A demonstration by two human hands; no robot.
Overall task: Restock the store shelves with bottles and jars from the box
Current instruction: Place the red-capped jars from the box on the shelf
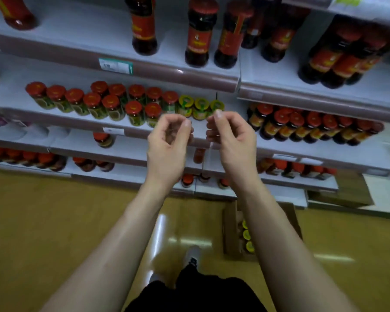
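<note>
Facing: store shelves [189, 79] are seen from above, with both bare forearms raised in front of them.
Left hand [169, 140]: held in front of the jar shelf, fingers curled loosely inward toward the thumb; nothing solid is seen in the grip, and whether something thin is pinched cannot be told.
Right hand [231, 137]: held just beside the left, thumb and forefinger pressed together near the tip; a thin clear strip [208, 154] is seen hanging below it, though whether it is actually gripped cannot be told through the blur.
Yellow-lidded jars [200, 106]: 3 are stood in a row on the middle shelf, just behind the hands, at the right end of the red-lidded row.
Red-lidded jars [110, 101]: packed in 2 loose rows on the same shelf, to the left of the yellow ones.
Tall dark bottles [200, 32]: stood upright on the shelf above, red labels facing out.
Box [231, 228]: an open cardboard box is set on the floor [54, 221] at the foot of the shelves, partly hidden by the right forearm; 3 yellow lids [248, 235] are visible inside.
Feet: 1 pale shoe [192, 254] is seen on the floor between the forearms.
</note>
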